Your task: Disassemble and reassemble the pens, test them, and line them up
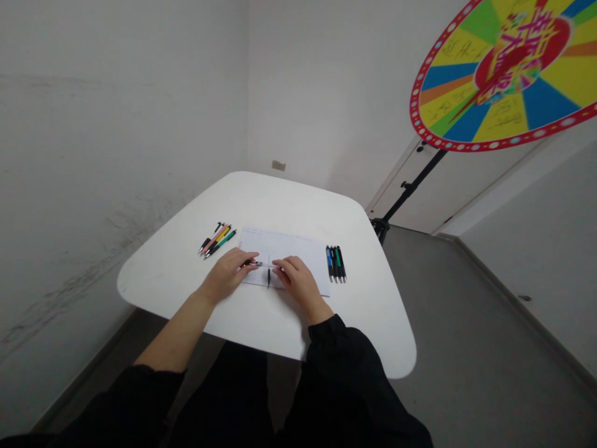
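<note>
On the white table (177,261) lies a sheet of white paper (293,246). Over its near edge, my left hand (228,274) and my right hand (298,280) grip the two ends of a thin pen (265,264) held level between them. Another dark pen part (269,278) lies on the paper just under it, pointing toward me. Whether the held pen is whole or pulled apart is too small to tell. Several coloured pens (218,239) lie left of the paper. Three pens (336,264), blue, black and green, lie side by side at its right edge.
A colourful prize wheel (504,74) on a black stand (405,190) rises beyond the table's far right corner. White walls close in on the left and behind. Grey floor (476,348) runs along the right. My dark-clothed legs are under the table's near edge.
</note>
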`<state>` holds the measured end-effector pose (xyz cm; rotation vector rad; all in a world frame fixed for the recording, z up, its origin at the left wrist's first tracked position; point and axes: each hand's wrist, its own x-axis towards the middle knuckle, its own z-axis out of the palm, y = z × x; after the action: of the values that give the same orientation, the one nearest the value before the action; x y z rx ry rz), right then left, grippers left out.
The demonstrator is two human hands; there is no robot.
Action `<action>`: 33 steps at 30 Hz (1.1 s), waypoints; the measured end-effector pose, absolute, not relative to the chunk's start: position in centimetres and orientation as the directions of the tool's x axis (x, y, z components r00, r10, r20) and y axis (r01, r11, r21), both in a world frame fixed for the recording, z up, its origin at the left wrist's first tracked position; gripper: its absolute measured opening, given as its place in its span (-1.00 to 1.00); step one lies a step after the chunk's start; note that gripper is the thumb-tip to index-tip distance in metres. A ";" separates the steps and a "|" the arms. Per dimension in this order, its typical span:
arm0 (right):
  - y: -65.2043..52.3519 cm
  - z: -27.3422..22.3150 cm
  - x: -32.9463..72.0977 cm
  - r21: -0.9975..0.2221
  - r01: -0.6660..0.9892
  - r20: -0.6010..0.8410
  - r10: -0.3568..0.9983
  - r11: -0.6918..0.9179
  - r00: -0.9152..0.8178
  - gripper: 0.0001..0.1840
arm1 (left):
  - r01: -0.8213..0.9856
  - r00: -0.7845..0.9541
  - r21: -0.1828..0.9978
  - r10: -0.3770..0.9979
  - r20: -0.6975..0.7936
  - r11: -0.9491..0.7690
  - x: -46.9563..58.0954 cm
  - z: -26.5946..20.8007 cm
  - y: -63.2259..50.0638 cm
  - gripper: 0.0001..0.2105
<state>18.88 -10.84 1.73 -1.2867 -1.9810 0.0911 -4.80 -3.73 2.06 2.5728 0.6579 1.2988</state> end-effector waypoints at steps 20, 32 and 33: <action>-15.9 1.7 21.4 -0.403 0.898 0.605 0.787 0.176 0.118 -0.81 | 0.406 0.186 0.500 0.605 0.774 -0.765 -5.3 1.7 -2.6 -0.85; -17.8 1.1 18.6 -0.291 0.948 0.427 0.870 -0.125 0.246 -0.87 | 0.506 0.013 0.532 0.623 0.782 -0.678 -5.7 1.0 -1.4 -0.87; -17.9 1.3 18.4 -0.272 0.950 0.397 0.881 -0.156 0.258 -0.88 | 0.522 0.015 0.529 0.627 0.779 -0.669 -5.7 0.9 -1.3 -0.86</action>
<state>18.37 -17.86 1.32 -2.0734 -1.6570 -0.1983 -5.70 -1.28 0.94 2.1702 1.2334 1.7517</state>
